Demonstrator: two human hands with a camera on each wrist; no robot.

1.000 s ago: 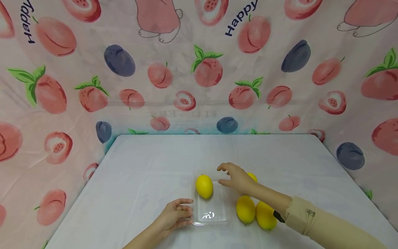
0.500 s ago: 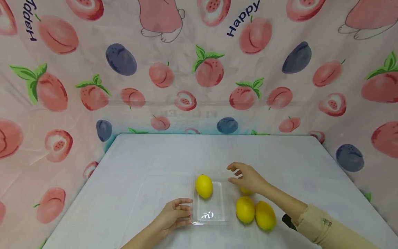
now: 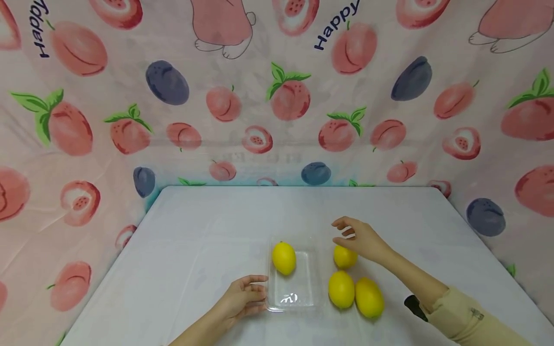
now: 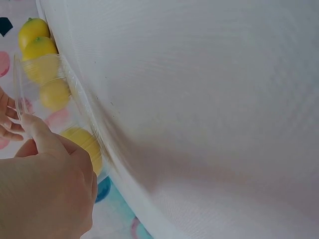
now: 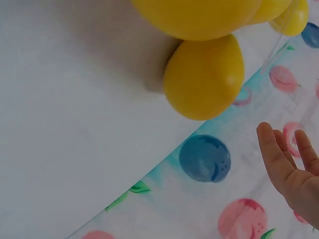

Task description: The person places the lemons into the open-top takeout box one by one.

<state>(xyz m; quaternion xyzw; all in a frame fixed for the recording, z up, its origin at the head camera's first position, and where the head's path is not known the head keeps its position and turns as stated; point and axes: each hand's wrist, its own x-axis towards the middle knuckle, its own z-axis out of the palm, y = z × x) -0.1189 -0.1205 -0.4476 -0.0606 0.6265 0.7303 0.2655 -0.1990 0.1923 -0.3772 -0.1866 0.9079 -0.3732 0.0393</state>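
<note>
My left hand (image 3: 243, 299) holds the left side of a clear plastic box (image 3: 294, 310). In the left wrist view the thumb (image 4: 40, 130) lies at the box's rim. One lemon (image 3: 283, 258) sits inside the box, toward its far left corner. To the right of the box, my right hand (image 3: 362, 238) hovers with loosely bent fingers and nothing in them. It overlaps the top of the farthest loose lemon (image 3: 344, 258) in the head view, while the right wrist view puts the fingers (image 5: 273, 152) apart from the nearby lemon (image 5: 204, 79).
Two more lemons, a left one (image 3: 341, 290) and a right one (image 3: 370, 298), lie side by side nearer the front, right of the box. A white cloth covers the table (image 3: 207, 230). Fruit-print fabric (image 3: 268, 105) hangs behind and at both sides.
My right hand has moved away from over the box to the right, uncovering more of the farthest loose lemon. The left hand, the box and the lemon in it have stayed put.
</note>
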